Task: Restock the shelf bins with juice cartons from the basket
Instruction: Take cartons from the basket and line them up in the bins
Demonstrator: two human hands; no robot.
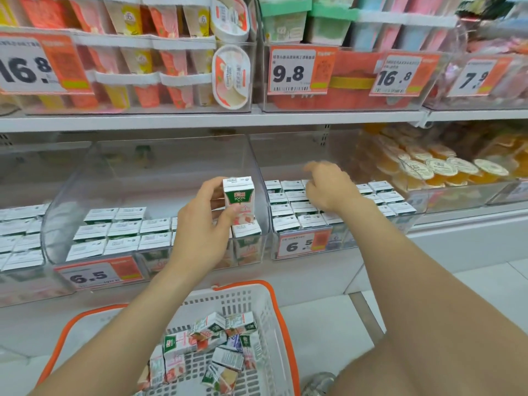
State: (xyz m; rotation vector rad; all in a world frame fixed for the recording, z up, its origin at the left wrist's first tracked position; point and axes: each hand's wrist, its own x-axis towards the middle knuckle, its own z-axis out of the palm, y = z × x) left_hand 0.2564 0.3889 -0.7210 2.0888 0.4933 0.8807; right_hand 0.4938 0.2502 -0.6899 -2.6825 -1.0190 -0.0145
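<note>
Above the basket (245, 302), the left hand (200, 224) is gripping one upright juice carton (238, 200) over the half-filled middle bin (171, 164). The right hand (328, 190) is hovering, fingers loose and empty, over the next bin (288, 155). Many cartons (205, 347) are waiting in the basket; a clear wall (258, 178) is dividing the bins.

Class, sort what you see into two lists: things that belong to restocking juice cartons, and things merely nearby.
Job: left hand holding a carton; right hand over the right bin; middle bin; basket with loose cartons.
Nearby: jelly cups; 9.8 tag; upper-shelf tubs.
</note>
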